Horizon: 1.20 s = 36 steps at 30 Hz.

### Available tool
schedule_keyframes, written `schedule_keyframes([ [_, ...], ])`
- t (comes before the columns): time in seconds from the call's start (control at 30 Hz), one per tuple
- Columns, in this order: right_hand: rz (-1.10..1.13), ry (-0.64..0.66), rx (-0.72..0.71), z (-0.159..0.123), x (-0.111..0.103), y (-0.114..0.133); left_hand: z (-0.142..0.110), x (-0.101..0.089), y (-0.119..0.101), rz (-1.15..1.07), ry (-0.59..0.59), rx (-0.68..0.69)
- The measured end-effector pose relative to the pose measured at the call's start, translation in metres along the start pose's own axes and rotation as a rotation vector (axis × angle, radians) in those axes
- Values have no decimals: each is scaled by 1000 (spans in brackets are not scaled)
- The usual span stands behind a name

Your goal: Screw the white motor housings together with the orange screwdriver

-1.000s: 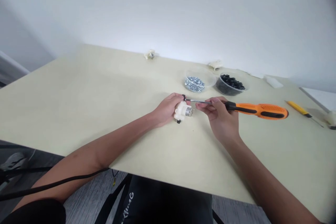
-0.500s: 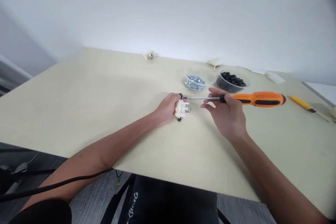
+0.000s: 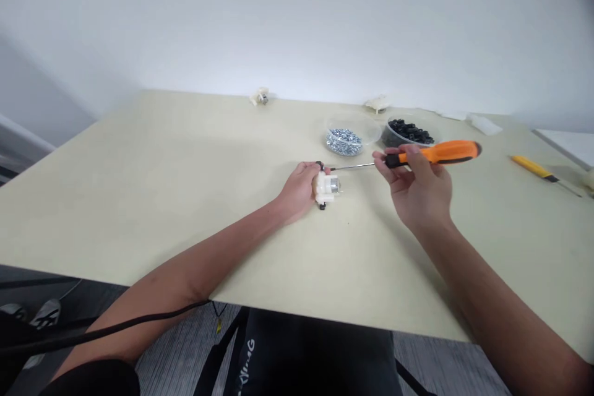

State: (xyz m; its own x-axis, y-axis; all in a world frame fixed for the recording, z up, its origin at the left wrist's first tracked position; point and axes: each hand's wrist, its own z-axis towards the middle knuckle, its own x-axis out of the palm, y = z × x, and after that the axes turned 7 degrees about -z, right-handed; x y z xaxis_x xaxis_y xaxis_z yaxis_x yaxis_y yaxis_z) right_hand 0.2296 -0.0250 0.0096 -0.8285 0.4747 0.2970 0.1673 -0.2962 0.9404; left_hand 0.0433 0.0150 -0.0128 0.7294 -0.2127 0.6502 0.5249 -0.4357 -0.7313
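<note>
My left hand (image 3: 299, 190) is closed around a small cream plastic motor unit (image 3: 326, 187) with a silver motor on its right side. Black pieces sit at the unit's top and bottom ends. In my right hand (image 3: 420, 189) is a screwdriver (image 3: 448, 152) with an orange and black handle, gripped by the fingers near its collar. Its thin shaft points left, and the tip lies by the upper black piece next to my left fingertips. Whether the tip touches a screw is too small to tell.
Behind my hands stand a clear tub (image 3: 344, 141) of small silver screws and another tub (image 3: 408, 133) of black parts. Cream plastic parts (image 3: 260, 96) lie along the table's back edge. A yellow-handled screwdriver (image 3: 533, 167) rests at the right.
My right hand has shifted slightly right, its fingers now closer around the screwdriver's collar. The handle has tilted upward, and the tip sits a little right of the upper black piece.
</note>
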Motion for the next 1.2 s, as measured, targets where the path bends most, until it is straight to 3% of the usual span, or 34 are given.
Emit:
schedule_keyframes([
  [0.17,70,-9,-161,11,-10,20,-2,2,-3,-8,-7,-6],
  [0.63,26,-7,6,18,-21,25,2,-1,-3,-51,30,-25],
  [0.9,18,-8,-90,14,-19,22,3,-3,-1,-73,18,-32],
  [1.2,-65,-55,-40,14,-20,17,1,-1,-4,-60,17,-28],
])
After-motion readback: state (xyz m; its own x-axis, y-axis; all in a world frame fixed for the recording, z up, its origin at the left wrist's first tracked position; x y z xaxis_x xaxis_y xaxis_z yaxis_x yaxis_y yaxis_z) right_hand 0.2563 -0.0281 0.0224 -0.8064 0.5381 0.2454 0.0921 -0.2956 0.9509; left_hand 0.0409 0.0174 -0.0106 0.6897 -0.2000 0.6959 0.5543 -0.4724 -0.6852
